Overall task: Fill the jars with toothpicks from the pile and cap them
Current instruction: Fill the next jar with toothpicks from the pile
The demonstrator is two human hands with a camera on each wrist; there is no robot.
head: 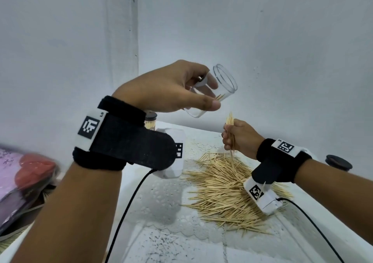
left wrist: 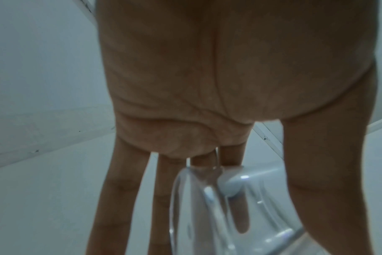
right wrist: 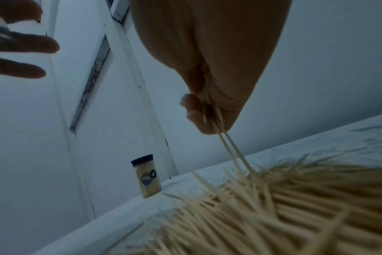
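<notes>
From the head view, your left hand [head: 171, 87] grips a clear jar [head: 214, 90] in the air, tilted with its open mouth toward the upper right; a few toothpicks lie inside it. Your right hand [head: 239, 136] is clenched around a bundle of toothpicks [head: 230, 130], held upright just below the jar. Beneath it the toothpick pile [head: 226, 190] spreads over the white tabletop [head: 161, 212]. A filled, capped jar [head: 150, 121] stands behind your left wrist, and a black lid [head: 338, 162] lies at the right edge.

From the left wrist, your fingers [left wrist: 111, 198] and thumb wrap the transparent jar.

From the right wrist, your fist pinches the bundle, two sticks hanging down toward the pile; the capped jar stands at the wall.
</notes>
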